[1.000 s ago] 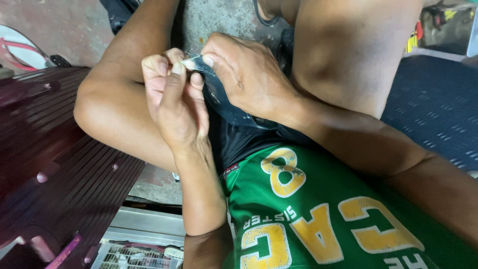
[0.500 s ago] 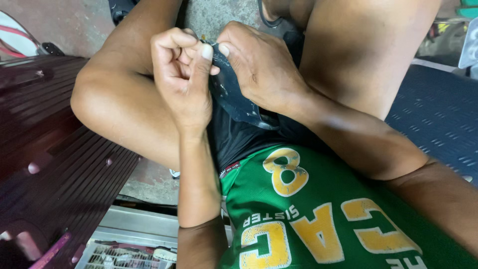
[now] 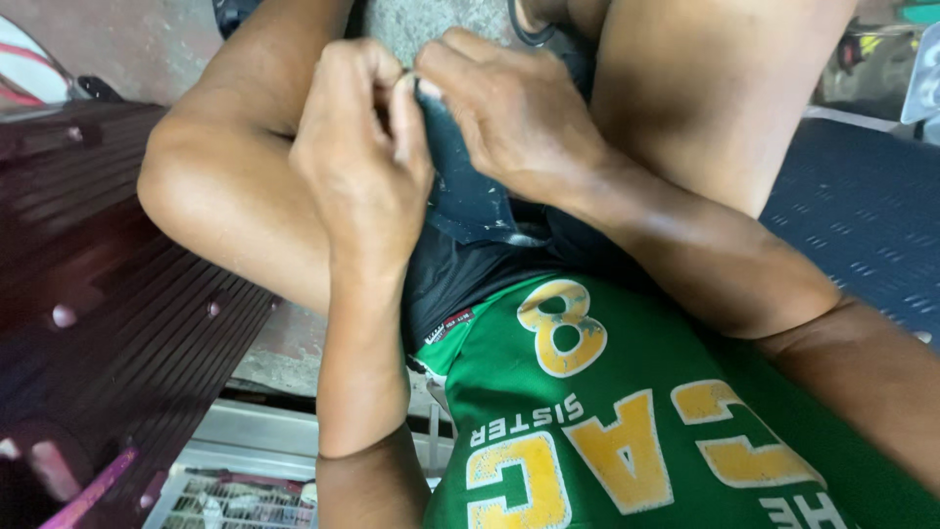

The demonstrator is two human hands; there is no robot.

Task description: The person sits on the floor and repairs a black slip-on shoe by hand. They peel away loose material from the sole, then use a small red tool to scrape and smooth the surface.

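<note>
Your green jersey (image 3: 627,431) with yellow lettering fills the frame from the centre down to 5 o'clock, and black shorts (image 3: 460,284) show just above its hem. Your bare knees rise on either side, one at 9 o'clock and one at 1 o'clock. A dark maroon ribbed panel (image 3: 108,333) with round studs runs along the 8 o'clock side, and a dark blue textured mat (image 3: 862,245) lies at 3 o'clock. A white wire grille (image 3: 225,495) sits at 7 o'clock, below the maroon panel. Grey concrete floor (image 3: 421,24) shows between your knees at 12 o'clock.

Between your knees, at about 12 o'clock from the jersey, you hold a dark blue flat piece (image 3: 470,186), stiff-looking and with a pale worn lower edge; what it is made of cannot be told. It hangs down from your fingers towards the shorts.

Your left hand (image 3: 362,167) is curled in on itself, thumb and fingertips pinching the top edge of the blue piece at its 11 o'clock corner. Your right hand (image 3: 519,113) is clamped on the same top edge just beside it, thumb pressed against the near face. The two hands touch at the fingertips.
</note>
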